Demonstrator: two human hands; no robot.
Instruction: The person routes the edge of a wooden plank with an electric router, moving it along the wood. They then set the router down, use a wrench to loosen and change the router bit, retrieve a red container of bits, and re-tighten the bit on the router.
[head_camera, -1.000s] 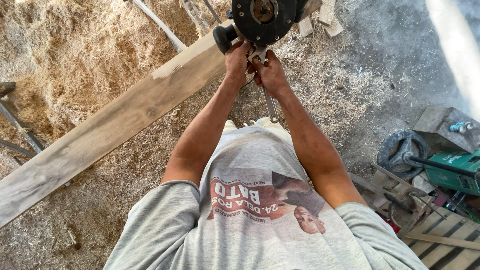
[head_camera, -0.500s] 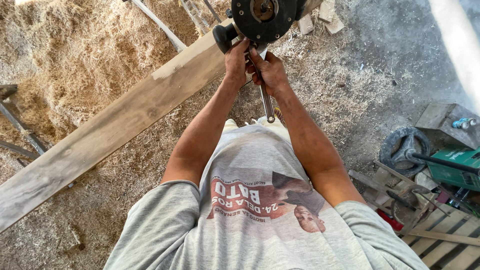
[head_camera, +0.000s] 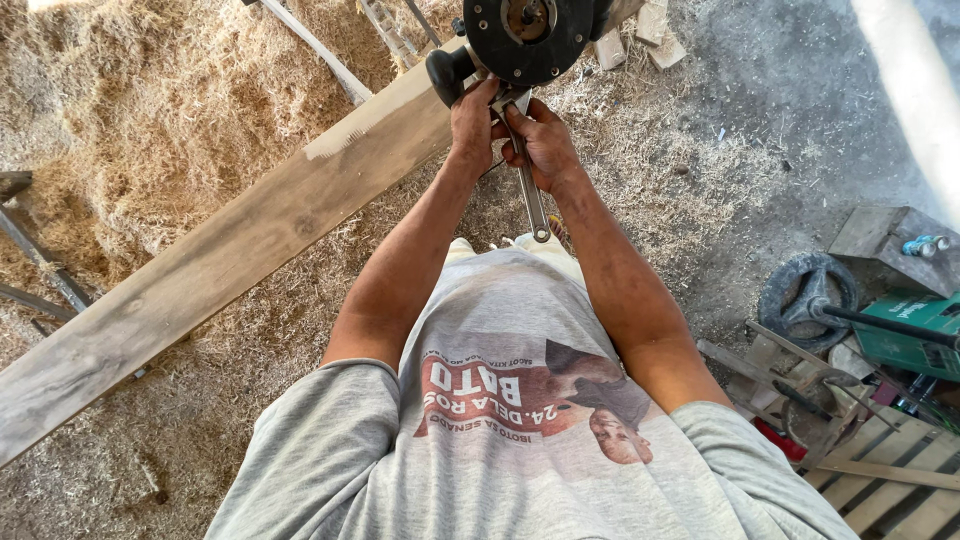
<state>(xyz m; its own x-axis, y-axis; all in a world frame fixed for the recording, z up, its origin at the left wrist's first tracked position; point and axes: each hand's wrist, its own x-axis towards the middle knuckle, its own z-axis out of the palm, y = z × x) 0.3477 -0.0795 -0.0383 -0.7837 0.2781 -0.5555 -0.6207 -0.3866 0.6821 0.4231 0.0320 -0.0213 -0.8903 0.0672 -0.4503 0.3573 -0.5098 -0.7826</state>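
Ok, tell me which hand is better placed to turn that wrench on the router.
Right. The right hand already wraps the wrench, whose free end points back toward the body. The left hand braces against the router by its black knob, likely steadying it.

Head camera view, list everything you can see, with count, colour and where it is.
Router: one, black, round base up, top centre.
Wrench: one, silver metal, below the router.
Plank: one, pale wood, diagonal on the left.
Sawdust: heap, tan, upper left ground.
Wood offcuts: a few, pale, top right of the router.
Wheel: one, black, right.
Green machine: one, right edge.
Pallet: one, wood, bottom right.
Left hand: at the router.
Right hand: gripping the wrench.
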